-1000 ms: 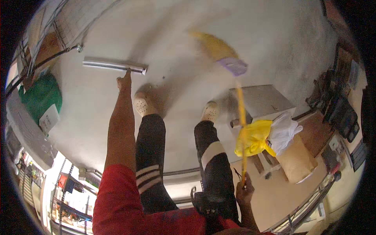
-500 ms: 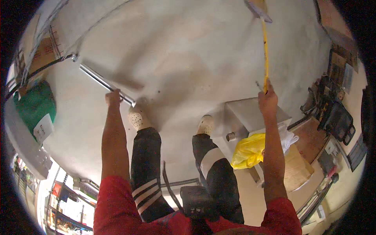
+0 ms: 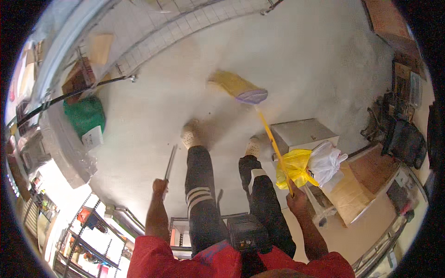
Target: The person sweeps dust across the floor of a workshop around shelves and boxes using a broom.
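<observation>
My right hand (image 3: 296, 200) is closed round the end of a yellow broom handle (image 3: 273, 139). The handle slants away to the broom head (image 3: 252, 96), purple at its base, with yellow bristles slightly blurred over the pale floor (image 3: 153, 106). My left hand (image 3: 160, 186) grips a long, narrow metal piece (image 3: 172, 160), seen nearly edge-on and pointing away beside my left foot; its exact kind cannot be made out. My light perforated clogs (image 3: 190, 138) stand on the floor between the two.
A grey box (image 3: 301, 132) stands right of my feet, with a yellow plastic bag (image 3: 293, 167), a white bag (image 3: 324, 164) and cardboard (image 3: 350, 197) by it. Far left lies a green sack (image 3: 85, 116). Shelving (image 3: 92, 241) is at lower left, a black chair (image 3: 408, 143) at right.
The broom has swung inward from the far right, its head now ahead of my feet. My right hand has come nearer. My left hand has drawn back, turning the metal piece edge-on.
</observation>
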The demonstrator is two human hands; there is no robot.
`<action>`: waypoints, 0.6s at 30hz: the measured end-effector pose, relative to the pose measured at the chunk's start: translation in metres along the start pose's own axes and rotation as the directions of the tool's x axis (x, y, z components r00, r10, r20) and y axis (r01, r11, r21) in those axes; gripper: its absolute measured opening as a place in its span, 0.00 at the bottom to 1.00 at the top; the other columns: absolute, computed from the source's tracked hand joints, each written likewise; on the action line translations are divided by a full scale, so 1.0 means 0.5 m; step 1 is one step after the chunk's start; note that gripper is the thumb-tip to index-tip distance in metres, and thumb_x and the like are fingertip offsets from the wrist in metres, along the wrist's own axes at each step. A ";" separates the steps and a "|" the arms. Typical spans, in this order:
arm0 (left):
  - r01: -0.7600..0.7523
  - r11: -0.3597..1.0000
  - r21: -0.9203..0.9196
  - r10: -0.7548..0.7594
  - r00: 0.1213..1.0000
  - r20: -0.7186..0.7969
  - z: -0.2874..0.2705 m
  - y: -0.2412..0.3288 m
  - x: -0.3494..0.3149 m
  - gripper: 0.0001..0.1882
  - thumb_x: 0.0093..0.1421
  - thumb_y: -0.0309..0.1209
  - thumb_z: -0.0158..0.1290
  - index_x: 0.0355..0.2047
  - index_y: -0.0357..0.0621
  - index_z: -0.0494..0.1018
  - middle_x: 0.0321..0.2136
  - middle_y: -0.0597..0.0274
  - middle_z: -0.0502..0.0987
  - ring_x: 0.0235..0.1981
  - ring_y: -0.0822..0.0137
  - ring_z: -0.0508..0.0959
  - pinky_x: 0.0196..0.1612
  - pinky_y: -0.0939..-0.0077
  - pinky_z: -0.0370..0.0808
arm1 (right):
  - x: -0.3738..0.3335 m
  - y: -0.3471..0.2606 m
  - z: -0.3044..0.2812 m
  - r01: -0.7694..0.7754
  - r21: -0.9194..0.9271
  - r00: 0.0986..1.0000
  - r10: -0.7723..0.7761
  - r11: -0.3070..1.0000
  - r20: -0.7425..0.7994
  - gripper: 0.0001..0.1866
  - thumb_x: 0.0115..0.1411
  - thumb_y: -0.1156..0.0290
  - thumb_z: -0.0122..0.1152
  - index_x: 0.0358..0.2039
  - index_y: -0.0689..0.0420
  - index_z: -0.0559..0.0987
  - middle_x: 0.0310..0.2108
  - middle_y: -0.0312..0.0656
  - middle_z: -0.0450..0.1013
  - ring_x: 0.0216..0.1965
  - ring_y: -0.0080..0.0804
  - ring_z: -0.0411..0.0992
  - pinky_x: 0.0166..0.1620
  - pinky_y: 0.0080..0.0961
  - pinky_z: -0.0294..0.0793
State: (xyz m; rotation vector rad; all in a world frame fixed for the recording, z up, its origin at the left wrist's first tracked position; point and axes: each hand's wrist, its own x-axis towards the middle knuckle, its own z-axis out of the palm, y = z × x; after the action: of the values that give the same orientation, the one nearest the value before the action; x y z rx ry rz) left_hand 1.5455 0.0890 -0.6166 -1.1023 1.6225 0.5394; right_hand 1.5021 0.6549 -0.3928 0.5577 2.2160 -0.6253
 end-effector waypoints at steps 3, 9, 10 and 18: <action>-0.020 0.997 0.073 0.037 0.971 -0.234 -0.026 -0.048 -0.133 0.18 0.42 0.39 0.51 0.17 0.30 0.70 0.14 0.48 0.72 0.21 0.57 0.74 0.29 0.64 0.70 | 0.029 -0.065 -0.006 0.286 -0.196 0.897 -0.334 0.938 -0.289 0.27 0.44 0.77 0.46 0.49 0.63 0.63 0.28 0.56 0.69 0.29 0.48 0.70 0.33 0.36 0.69; -0.121 0.992 -0.047 0.102 0.949 -0.297 -0.021 -0.167 -0.270 0.16 0.41 0.38 0.50 0.20 0.33 0.69 0.22 0.49 0.73 0.25 0.56 0.72 0.28 0.65 0.68 | 0.387 -0.233 -0.039 0.164 -0.032 0.907 -0.163 0.986 -0.388 0.27 0.43 0.75 0.51 0.48 0.57 0.64 0.32 0.56 0.69 0.34 0.52 0.69 0.36 0.37 0.69; -0.258 0.966 -0.010 0.243 0.923 -0.299 -0.001 -0.207 -0.245 0.16 0.42 0.38 0.50 0.18 0.34 0.69 0.22 0.48 0.73 0.26 0.56 0.73 0.27 0.66 0.68 | 0.459 -0.241 -0.042 0.311 0.005 0.837 -0.272 0.950 -0.474 0.27 0.44 0.75 0.51 0.49 0.55 0.64 0.32 0.55 0.70 0.33 0.50 0.69 0.36 0.36 0.70; -0.288 0.935 -0.209 0.177 0.885 -0.431 -0.091 0.002 -0.439 0.22 0.41 0.35 0.56 0.34 0.32 0.68 0.29 0.49 0.73 0.34 0.58 0.73 0.38 0.69 0.68 | 0.422 -0.422 0.102 0.163 -0.377 0.978 -0.200 0.912 -0.063 0.29 0.45 0.75 0.50 0.52 0.50 0.61 0.27 0.51 0.70 0.30 0.45 0.70 0.34 0.38 0.70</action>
State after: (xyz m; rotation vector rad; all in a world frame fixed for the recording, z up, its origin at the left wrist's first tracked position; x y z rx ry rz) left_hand 1.5263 0.1389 -0.3986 -1.2864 2.1140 0.7419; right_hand 1.2803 0.4999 -0.5287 0.1918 2.4203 -0.2592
